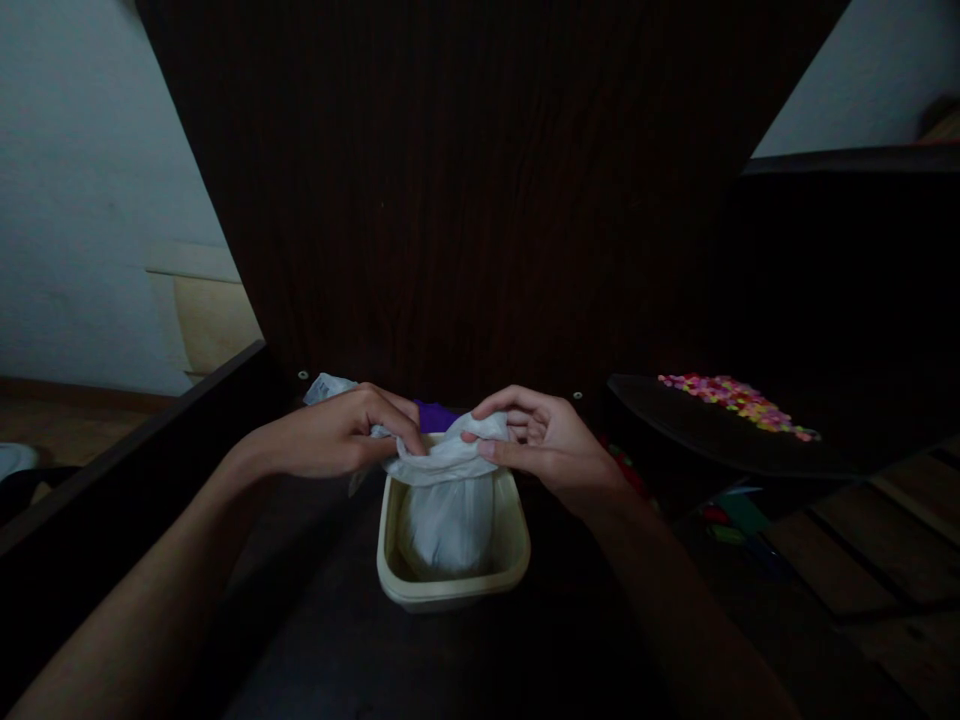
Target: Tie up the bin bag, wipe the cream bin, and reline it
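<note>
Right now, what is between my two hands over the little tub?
In the head view, the gathered top of the white plastic bag spans the gap between the left hand and right hand, above the cream tub; something purple shows behind.

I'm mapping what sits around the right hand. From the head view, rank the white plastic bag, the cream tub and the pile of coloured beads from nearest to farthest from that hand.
1. White plastic bag: pinched in the fingers of the right hand, just left of it.
2. Cream tub: below and left of the hand, with the bag hanging into it.
3. Coloured beads: far off to the right, on a dark tray.
</note>
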Available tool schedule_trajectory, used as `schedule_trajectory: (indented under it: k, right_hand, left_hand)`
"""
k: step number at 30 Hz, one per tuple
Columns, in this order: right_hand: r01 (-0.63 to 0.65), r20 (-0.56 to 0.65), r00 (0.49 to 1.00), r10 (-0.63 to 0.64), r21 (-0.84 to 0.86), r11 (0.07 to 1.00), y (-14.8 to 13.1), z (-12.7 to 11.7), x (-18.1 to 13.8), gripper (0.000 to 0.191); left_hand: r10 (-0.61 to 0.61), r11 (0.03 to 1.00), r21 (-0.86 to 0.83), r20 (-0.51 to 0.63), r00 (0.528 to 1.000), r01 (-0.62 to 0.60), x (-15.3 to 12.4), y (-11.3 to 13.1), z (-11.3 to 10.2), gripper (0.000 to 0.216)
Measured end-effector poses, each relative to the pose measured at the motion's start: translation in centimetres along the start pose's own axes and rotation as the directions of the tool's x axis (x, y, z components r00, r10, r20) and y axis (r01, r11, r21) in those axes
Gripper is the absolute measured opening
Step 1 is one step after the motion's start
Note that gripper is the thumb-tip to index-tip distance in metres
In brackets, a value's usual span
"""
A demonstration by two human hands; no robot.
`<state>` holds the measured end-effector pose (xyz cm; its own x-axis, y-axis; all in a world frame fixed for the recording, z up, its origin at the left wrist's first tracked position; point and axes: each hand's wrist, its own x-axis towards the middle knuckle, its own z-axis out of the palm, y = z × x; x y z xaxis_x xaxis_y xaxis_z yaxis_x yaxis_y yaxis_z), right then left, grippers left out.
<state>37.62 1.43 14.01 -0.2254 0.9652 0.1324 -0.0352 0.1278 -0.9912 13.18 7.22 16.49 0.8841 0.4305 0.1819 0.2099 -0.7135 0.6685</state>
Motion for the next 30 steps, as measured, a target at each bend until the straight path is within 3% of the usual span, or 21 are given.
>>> schedule_trajectory:
  k: [4, 7, 9, 12, 16, 20, 25, 30]
  right_hand:
    - [-0.157, 0.046, 0.988, 0.15, 0.212, 0.965, -0.1, -0.2, 0.1, 0.041]
    - [-0.15, 0.047, 0.989, 0.143, 0.23, 0.962, -0.3, -0.4, 0.0, 0.038]
    - [-0.151, 0.064, 0.988, 0.141, 0.198, 0.968, -0.5, -0.4, 0.0, 0.035]
    - [-0.155, 0.114, 0.983, 0.141, 0.124, 0.98, -0.4, -0.4, -0.3, 0.033]
    - [-0.04, 0.128, 0.991, 0.05, -0.081, 0.996, -0.3, -0.6, -0.6, 0.032]
    - [0.011, 0.145, 0.989, 0.029, -0.268, 0.963, -0.4, -0.4, -0.8, 0.034]
    - [0.049, 0.131, 0.991, -0.01, -0.304, 0.951, -0.5, 0.4, -1.0, 0.024]
    - [0.199, 0.199, 0.973, -0.117, -0.46, 0.865, -0.7, 0.7, -1.2, 0.01]
  left_hand:
    - [0.033, 0.995, 0.089, 0.009, 0.999, -0.034, 0.0, 0.8, 0.8, 0.031]
    - [0.038, 0.989, 0.145, 0.011, 0.999, -0.039, -0.1, 1.4, 1.3, 0.019]
    - [0.006, 0.986, 0.165, 0.028, 1.0, -0.011, 0.0, 1.7, 1.6, 0.008]
    - [-0.052, 0.981, 0.189, 0.048, 0.998, 0.042, 0.2, 1.8, 1.8, 0.022]
    - [-0.063, 0.988, 0.144, 0.049, 0.997, 0.055, 0.4, 1.4, 1.4, 0.022]
    - [-0.098, 0.994, 0.044, -0.102, 0.99, 0.103, 0.2, 0.4, 0.4, 0.026]
    - [-0.201, 0.971, -0.178, -0.251, 0.947, 0.159, -0.2, -1.5, -0.7, 0.022]
    - [-0.257, 0.963, -0.185, -0.43, 0.865, 0.194, 0.0, -2.8, -0.6, 0.034]
